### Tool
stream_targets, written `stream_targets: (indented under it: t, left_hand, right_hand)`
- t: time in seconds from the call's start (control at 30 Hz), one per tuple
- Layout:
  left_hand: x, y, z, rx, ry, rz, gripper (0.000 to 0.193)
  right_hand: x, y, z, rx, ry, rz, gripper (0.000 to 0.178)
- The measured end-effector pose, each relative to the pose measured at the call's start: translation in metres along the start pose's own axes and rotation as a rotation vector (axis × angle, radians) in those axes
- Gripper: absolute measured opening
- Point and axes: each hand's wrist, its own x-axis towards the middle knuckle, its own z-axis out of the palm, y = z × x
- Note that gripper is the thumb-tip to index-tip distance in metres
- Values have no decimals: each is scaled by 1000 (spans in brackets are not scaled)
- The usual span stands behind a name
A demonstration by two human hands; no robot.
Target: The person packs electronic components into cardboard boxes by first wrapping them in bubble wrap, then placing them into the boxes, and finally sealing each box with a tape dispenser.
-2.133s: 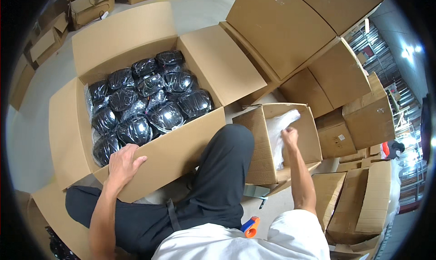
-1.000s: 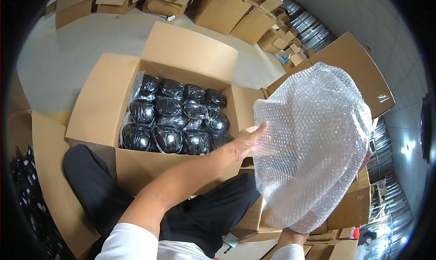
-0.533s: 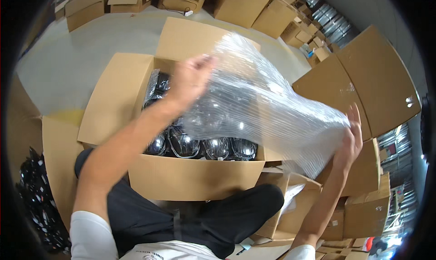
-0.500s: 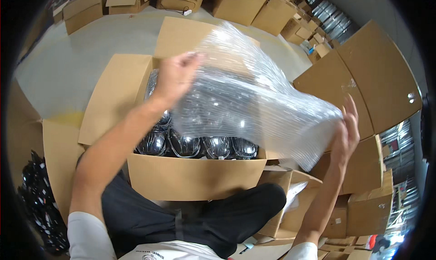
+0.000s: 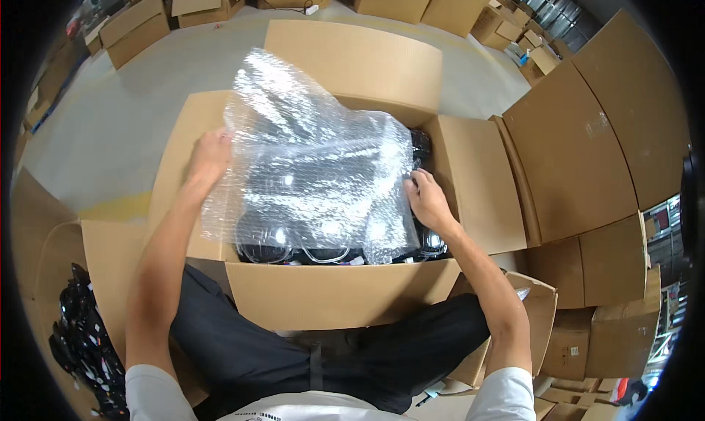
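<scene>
A clear sheet of bubble wrap [image 5: 316,171] is spread across the open top of a large cardboard box [image 5: 341,296] in front of me. At its left edge, my left hand [image 5: 211,156] is closed on the wrap over the box's left flap. My right hand [image 5: 429,199] has its fingers curled on the right edge, inside the box. Below the sheet sit glossy black rounded items [image 5: 433,245] in clear plastic, packed in rows. Most of them are seen only through the wrap, and their kind is hard to make out.
The box's far flap [image 5: 352,54] and right flap [image 5: 481,178] are folded outward. Tall cardboard boxes [image 5: 573,142] stand close on the right. At the lower left, an open carton holds a heap of black glossy pieces [image 5: 84,340]. More cartons [image 5: 136,31] line the far floor.
The bubble wrap has come down from above the box and now lies over the black items. My left hand has moved left and lower; my right hand has moved inward to the box's right side.
</scene>
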Motion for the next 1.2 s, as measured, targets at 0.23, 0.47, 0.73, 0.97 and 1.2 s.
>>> stream_targets:
  t: [0.23, 0.47, 0.73, 0.97, 1.2]
  left_hand:
    - [1, -47, -26, 216, 45, -29, 31]
    - [-15, -43, -28, 123, 63, 14, 29]
    - [-21, -29, -16, 134, 9, 24, 27]
    - [-45, 31, 0, 362, 190, 389, 52]
    - [-90, 22, 74, 409, -563, 565, 67]
  right_hand:
    - [21, -16, 11, -107, 18, 137, 33]
    - [56, -25, 24, 232, 337, 107, 15]
    - [67, 37, -61, -138, 386, 265, 25]
    - [39, 49, -59, -160, 147, 169, 36]
    - [45, 21, -62, -90, 541, -96, 30]
